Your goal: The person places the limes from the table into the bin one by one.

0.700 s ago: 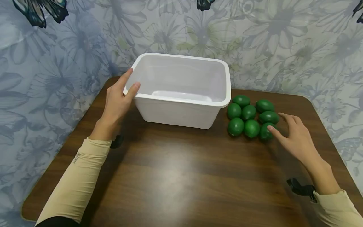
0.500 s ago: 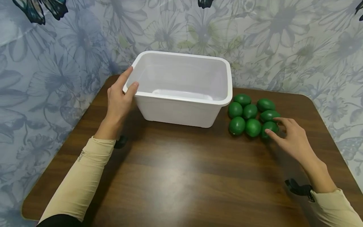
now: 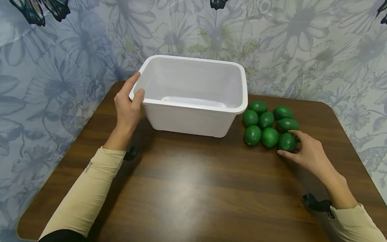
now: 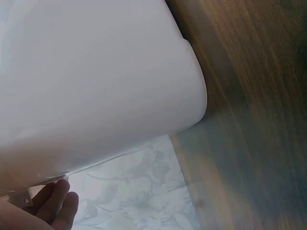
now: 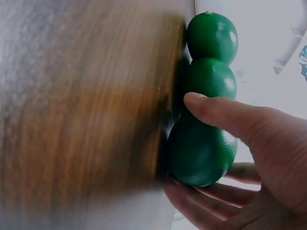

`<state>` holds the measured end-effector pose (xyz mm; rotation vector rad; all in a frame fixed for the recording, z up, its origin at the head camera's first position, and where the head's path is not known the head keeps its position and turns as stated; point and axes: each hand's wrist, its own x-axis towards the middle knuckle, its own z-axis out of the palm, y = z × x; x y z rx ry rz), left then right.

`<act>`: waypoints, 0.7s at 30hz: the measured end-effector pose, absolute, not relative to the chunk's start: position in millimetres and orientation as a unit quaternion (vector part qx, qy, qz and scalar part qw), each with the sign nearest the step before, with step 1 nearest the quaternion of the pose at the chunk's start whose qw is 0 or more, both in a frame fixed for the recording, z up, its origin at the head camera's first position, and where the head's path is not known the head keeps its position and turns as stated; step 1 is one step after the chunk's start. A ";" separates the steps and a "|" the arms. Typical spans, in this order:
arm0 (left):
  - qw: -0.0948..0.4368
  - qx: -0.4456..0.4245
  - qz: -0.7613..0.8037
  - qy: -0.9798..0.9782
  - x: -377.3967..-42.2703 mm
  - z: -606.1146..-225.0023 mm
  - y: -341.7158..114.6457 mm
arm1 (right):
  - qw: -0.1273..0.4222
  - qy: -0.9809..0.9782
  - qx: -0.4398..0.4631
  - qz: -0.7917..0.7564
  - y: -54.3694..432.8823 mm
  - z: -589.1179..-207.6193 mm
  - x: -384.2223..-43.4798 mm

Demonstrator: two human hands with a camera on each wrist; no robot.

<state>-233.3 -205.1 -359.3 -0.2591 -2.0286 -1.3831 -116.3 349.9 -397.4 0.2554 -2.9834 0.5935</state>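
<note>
My left hand grips the left end of a white plastic tub, thumb on the near corner of the rim and index finger along the side. In the left wrist view, curled fingers show under the tub's rim. On the right, my right hand holds the nearest right lime of a group, thumb in front and fingers behind. The right wrist view has the thumb across the held lime, which rests at table level beside two more limes.
Several other green limes lie close together right of the tub on the brown wooden table. Behind the table's back edge rises a wall with flowered paper. The tub's inside shows a bare floor.
My right hand has moved left and toward me, from beside the limes to round the nearest right one. The left hand stays on the tub's rim, its thumb shifted slightly left.
</note>
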 end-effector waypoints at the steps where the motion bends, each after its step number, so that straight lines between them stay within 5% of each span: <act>1: 0.331 -0.100 -0.530 -0.775 -233.7 -358.8 -205.0 | 0.044 -0.976 0.081 0.197 349.8 -396.3 -115.9; 21: 0.344 -0.099 -0.529 -0.770 -237.3 -359.8 -206.3 | 0.149 -0.954 0.065 0.253 329.2 -346.1 -122.4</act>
